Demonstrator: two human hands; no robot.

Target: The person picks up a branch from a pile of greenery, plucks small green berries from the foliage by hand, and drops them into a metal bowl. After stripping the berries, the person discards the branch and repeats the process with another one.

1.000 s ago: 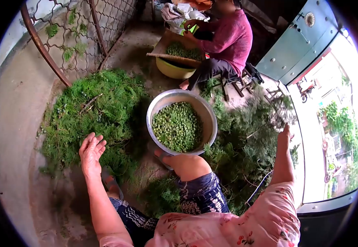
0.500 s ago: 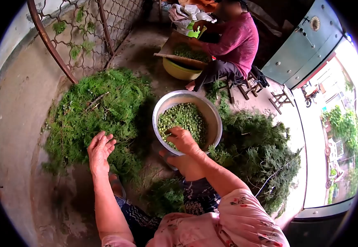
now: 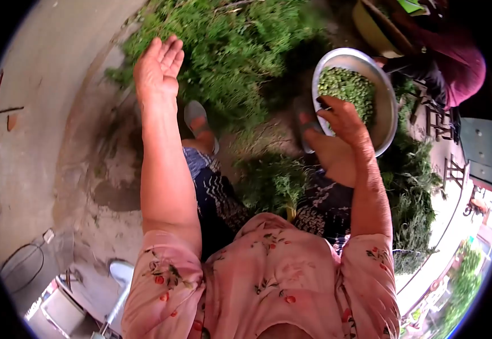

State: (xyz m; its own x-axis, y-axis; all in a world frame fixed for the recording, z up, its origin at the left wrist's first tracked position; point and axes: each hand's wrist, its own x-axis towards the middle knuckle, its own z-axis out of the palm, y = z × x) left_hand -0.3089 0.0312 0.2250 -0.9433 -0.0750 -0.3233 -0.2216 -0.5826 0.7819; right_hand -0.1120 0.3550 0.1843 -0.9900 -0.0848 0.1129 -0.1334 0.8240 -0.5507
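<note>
Probably for easy reach, the round silver metal basin [image 3: 385, 107] of small green berries [image 3: 354, 89] sits by my right hand [image 3: 345, 120], whose curl hides any grip from me; my left hand [image 3: 159, 69], unclenched, hangs near feathery green branches [image 3: 237, 53].

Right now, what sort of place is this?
Likely a rough work area by an open door: heaped green branches, a metal basin of green berries, and bright greenery outdoors.
</note>
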